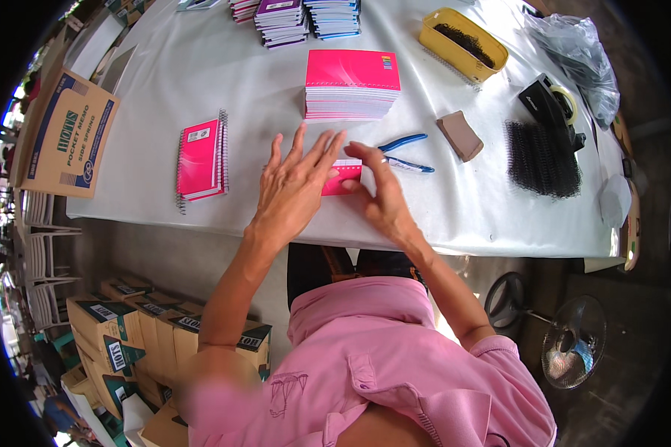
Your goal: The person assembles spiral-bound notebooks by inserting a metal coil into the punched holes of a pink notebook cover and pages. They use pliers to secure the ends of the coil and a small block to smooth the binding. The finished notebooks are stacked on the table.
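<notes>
A small pink notebook (pixel 341 186) with a row of punched holes along its far edge lies near the table's front edge. My left hand (pixel 294 182) rests over its left part, fingers stretched and spread, hiding much of it. Around its right end curls my right hand (pixel 380 190), with the thumb on the pink cover and the bent fingers by the far edge. No spiral wire shows on this notebook. Just right of my right hand lie blue-handled pliers (pixel 406 164). Straight ahead stands a thick stack of pink notebooks (pixel 353 86).
Spiral-bound pink notebooks (pixel 201 160) lie left. Purple and blue notebook stacks (pixel 306 21) stand at the back. To the right are a yellow tub (pixel 432 33) of black wire pieces, a brown block (pixel 461 135), black spiral coils (pixel 540 160) and a tape dispenser (pixel 548 104). A carton (pixel 71 134) stands far left.
</notes>
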The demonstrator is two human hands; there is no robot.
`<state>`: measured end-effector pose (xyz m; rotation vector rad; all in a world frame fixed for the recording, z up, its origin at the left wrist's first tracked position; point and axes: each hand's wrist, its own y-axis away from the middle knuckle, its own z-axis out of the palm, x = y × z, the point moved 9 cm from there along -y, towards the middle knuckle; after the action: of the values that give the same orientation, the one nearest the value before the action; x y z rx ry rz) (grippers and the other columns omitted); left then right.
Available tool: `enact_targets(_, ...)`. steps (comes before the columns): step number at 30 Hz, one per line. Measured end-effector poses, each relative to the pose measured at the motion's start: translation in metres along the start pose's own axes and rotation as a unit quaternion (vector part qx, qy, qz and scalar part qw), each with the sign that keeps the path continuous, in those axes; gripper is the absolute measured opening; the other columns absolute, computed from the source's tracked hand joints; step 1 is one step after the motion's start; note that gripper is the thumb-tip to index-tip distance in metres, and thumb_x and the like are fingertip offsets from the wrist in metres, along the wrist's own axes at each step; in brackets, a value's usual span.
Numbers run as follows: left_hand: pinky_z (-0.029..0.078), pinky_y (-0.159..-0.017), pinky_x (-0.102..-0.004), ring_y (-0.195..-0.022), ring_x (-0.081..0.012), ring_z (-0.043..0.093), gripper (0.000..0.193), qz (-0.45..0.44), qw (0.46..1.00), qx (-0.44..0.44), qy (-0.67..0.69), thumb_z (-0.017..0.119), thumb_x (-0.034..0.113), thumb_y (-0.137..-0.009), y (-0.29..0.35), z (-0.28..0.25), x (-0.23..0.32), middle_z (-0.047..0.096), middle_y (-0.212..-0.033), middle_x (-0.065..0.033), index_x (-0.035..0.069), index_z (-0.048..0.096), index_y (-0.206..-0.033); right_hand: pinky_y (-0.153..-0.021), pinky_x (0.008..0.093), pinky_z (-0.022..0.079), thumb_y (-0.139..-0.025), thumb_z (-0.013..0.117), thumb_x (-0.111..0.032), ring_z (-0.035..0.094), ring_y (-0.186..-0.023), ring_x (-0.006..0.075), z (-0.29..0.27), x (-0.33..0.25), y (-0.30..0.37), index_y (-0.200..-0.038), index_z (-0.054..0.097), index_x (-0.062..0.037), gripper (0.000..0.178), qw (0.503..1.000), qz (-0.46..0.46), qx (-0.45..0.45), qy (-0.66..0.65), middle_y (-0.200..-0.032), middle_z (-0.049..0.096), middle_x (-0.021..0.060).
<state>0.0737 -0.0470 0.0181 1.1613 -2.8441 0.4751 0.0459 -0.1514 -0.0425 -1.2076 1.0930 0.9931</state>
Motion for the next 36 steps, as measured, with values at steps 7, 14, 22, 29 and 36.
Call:
enact_targets(7, 0.049, -0.097, -0.0477, -0.120, -0.0376, 0.058, 0.070, 0.021, 0.997, 0.002, 0.077, 0.058, -0.005, -0.080, 0.010, -0.005, 0.009, 0.056, -0.139, -0.0038, 0.018, 0.045, -0.145, -0.089, 0.0361, 0.046, -0.087, 0.059, 0.008, 0.060, -0.104, 0.0282, 0.007, -0.009, 0.008, -0.127, 0.047, 0.0014, 0.042, 0.992, 0.019, -0.068, 0.106, -0.117, 0.059, 0.0182)
enact_targets(14, 0.057, -0.082, -0.0414, -0.117, -0.0292, 0.061, 0.053, 0.021, 0.997, -0.007, 0.079, 0.057, 0.010, -0.091, 0.016, -0.001, 0.003, 0.059, -0.135, 0.0000, 0.025, 0.049, -0.142, -0.096, 0.0355, 0.047, -0.071, 0.076, 0.007, 0.063, -0.104, 0.0273, -0.154, -0.031, -0.037, -0.115, 0.062, -0.0017, 0.047, 0.959, -0.216, 0.096, 0.156, -0.107, 0.065, 0.0132)
enact_targets(22, 0.058, -0.079, -0.0412, -0.104, -0.0310, 0.065, 0.066, 0.063, 0.993, -0.001, 0.096, 0.054, 0.001, -0.080, 0.008, -0.008, 0.005, 0.052, -0.144, 0.0026, 0.020, 0.048, -0.143, -0.080, 0.0443, 0.052, -0.081, 0.071, -0.014, 0.064, -0.102, 0.0339, -0.442, 0.020, -0.034, -0.116, 0.059, -0.0038, 0.038, 0.525, -0.140, 0.208, 0.813, -0.112, 0.065, 0.0172)
enact_targets(29, 0.059, -0.067, -0.0433, -0.089, -0.0290, 0.071, 0.068, 0.023, 0.992, -0.061, 0.106, 0.052, -0.003, -0.076, 0.020, -0.003, -0.005, 0.056, -0.139, -0.0046, 0.011, 0.047, -0.142, -0.085, 0.0466, 0.049, -0.093, 0.056, -0.016, 0.061, -0.101, 0.0390, -0.429, 0.042, -0.074, -0.112, 0.057, 0.0010, 0.026, 0.613, 0.033, 0.150, 0.775, -0.110, 0.064, 0.0219)
enact_targets(36, 0.059, -0.063, -0.0422, -0.097, -0.0257, 0.068, 0.067, 0.032, 0.994, -0.075, 0.068, 0.055, 0.001, -0.082, 0.011, -0.001, 0.001, 0.052, -0.143, -0.0081, 0.014, 0.041, -0.147, -0.081, 0.0423, 0.051, -0.095, 0.053, -0.009, 0.065, -0.095, 0.0383, -0.435, -0.016, -0.072, -0.117, 0.058, 0.0021, 0.025, 0.747, 0.023, 0.158, 0.645, -0.115, 0.064, 0.0215)
